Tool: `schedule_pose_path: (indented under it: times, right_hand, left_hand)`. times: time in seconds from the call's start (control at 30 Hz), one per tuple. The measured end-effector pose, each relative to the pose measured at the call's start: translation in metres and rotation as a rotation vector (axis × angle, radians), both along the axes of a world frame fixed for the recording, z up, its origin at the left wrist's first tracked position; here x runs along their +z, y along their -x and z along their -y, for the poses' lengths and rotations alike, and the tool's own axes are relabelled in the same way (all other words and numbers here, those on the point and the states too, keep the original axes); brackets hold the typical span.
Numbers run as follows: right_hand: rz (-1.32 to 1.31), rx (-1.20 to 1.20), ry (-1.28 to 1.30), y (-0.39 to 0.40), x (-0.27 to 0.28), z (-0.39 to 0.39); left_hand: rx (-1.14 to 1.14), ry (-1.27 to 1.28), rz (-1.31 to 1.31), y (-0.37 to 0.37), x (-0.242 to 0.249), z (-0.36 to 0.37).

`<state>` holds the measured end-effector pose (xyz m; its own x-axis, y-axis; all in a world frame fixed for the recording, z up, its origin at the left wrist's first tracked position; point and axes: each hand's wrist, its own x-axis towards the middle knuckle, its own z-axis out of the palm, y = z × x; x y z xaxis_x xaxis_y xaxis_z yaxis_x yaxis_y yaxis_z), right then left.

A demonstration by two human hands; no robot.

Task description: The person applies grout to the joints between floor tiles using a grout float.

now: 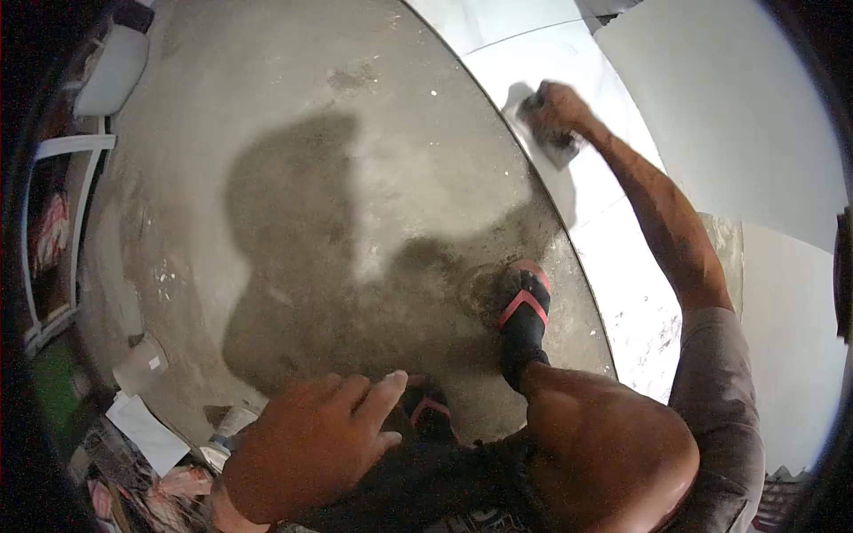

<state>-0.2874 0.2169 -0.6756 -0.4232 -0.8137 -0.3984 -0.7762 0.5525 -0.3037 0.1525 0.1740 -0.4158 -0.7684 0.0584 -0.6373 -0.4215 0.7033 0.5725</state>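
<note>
My right hand (562, 111) reaches out to the upper right, its fingers wrapped round a flat, dark grey hand tool (562, 158). Motion blur softens the tool, so I cannot tell its exact kind. It overlaps the glossy white tiles (613, 235), close to their dark edge with the concrete. Low in the view is my left hand (306, 435), back upward over my dark-clad leg, with the thumb and index finger apart and nothing in it. Pale dust marks its fingertips.
Bare grey concrete floor (178, 213) spreads across the middle, with my shadow on it. My foot in a red-strapped flip-flop (524, 302) stands by the tile edge. A white frame (84, 144), a white sheet (147, 431) and clutter line the left. Pale panels (720, 98) are at right.
</note>
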Motion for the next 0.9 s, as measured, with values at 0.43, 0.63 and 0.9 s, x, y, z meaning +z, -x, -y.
schedule_pose_path:
  times: [0.43,0.63,0.9]
  right_hand:
    - [0.202,-0.355,-0.117,0.02,0.01,0.035]
    - [0.072,-0.267,0.121,0.043,-0.048,0.028]
    - [-0.131,-0.09,-0.193,0.03,-0.043,0.053]
  left_hand:
    - [-0.001,0.022,0.004,0.004,-0.001,0.0]
    - [-0.028,0.004,0.011,0.006,-0.002,0.001]
    - [-0.008,0.036,0.016,0.012,-0.001,-0.002]
